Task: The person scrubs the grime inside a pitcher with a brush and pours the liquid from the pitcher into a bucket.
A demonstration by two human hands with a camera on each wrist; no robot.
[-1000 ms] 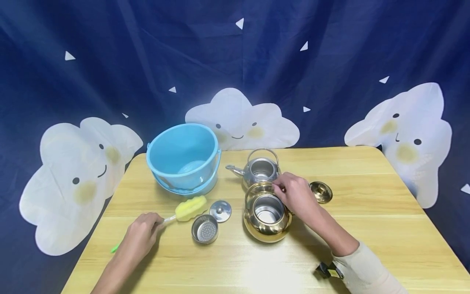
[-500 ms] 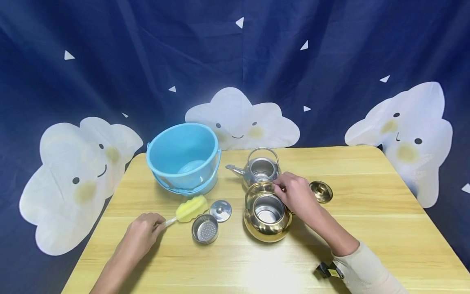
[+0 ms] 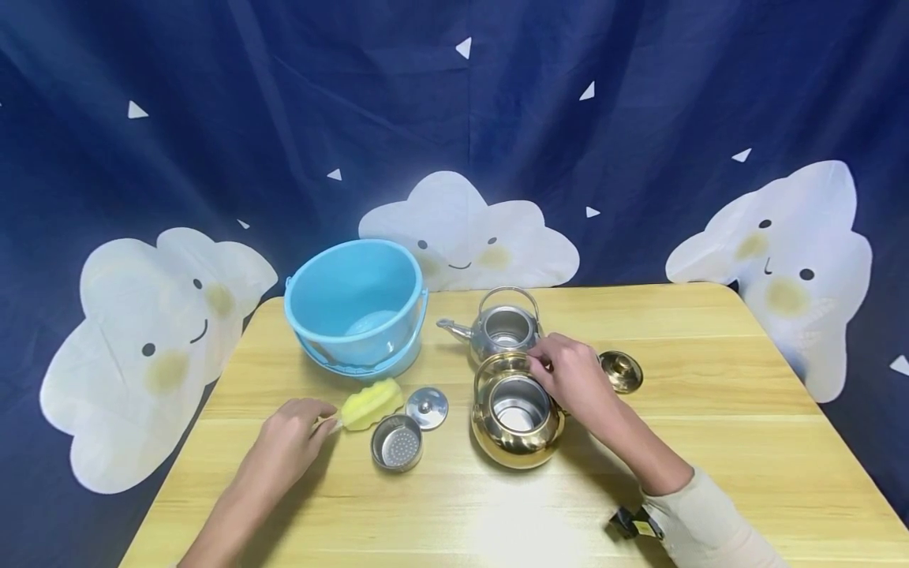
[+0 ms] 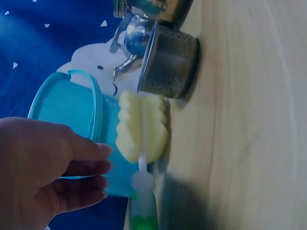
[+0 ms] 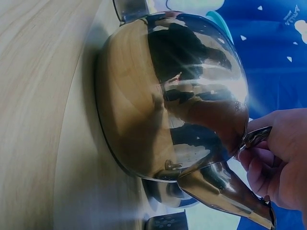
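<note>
A yellow sponge brush [image 3: 371, 404] lies on the table; its white and green handle [image 4: 144, 201] shows in the left wrist view. Above that handle is my left hand [image 3: 293, 434], fingers loosely bent and apart from the brush in the left wrist view. My right hand [image 3: 574, 377] pinches the handle of a gold teapot [image 3: 514, 448], which stands lidless, its steel interior visible. The teapot's spout [image 5: 225, 191] shows in the right wrist view. Between the brush and the teapot sits a perforated steel strainer [image 3: 396, 446], with a silver lid [image 3: 428, 406] beside it.
A blue bucket [image 3: 355, 339] stands at the back left. Behind the gold teapot is a smaller silver teapot [image 3: 486, 335], also lidless. A gold lid [image 3: 621, 371] lies right of my right hand. A cloud-patterned curtain [image 3: 454, 95] hangs behind the wooden table [image 3: 710, 394].
My left hand has shifted right along the brush handle, closer to the sponge head. The green handle end has gone out of sight in the head view. My right hand and the gold teapot stay put.
</note>
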